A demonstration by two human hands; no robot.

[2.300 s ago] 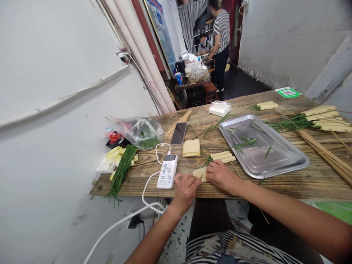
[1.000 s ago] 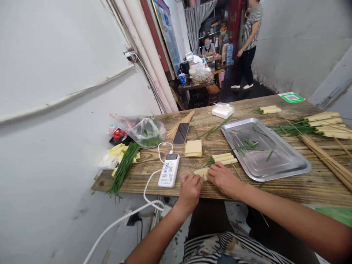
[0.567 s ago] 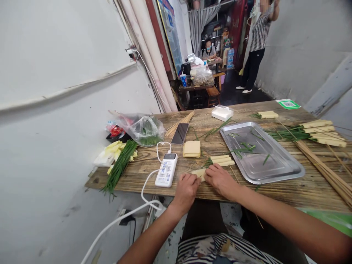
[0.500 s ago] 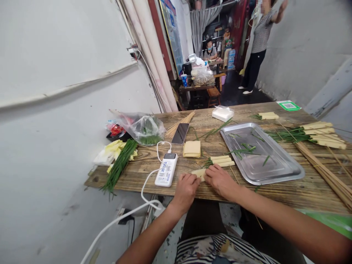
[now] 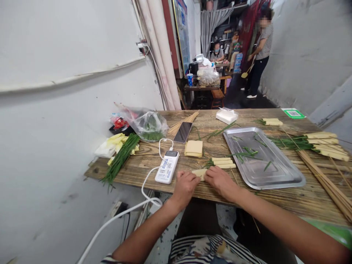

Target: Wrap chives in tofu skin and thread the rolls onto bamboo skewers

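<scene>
A pale yellow tofu-skin roll [image 5: 200, 173] lies at the table's near edge with both hands on it. My left hand [image 5: 187, 185] has its fingers closed on the roll's left end. At the other end, my right hand [image 5: 220, 180] pinches it with bent fingers; the fingertips are partly hidden. Just beyond sit several finished rolls [image 5: 224, 162] with green chive ends poking out on the left. A small stack of square tofu sheets [image 5: 193, 148] rests farther back. Left of the hands stands a white power bank [image 5: 167, 168] with its cable.
To the right lies a metal tray [image 5: 247, 179] with chive scraps. Skewers [image 5: 324, 179] and chive rolls [image 5: 324, 141] are at far right. A chive bundle [image 5: 121, 159], plastic bag [image 5: 150, 126] and phone [image 5: 183, 132] are leftward. A person [image 5: 261, 55] stands beyond the table.
The view has shifted slightly. Both hands stay on the roll with little visible movement. The standing person has lowered a raised arm and now holds a yellow swatter-like thing low.
</scene>
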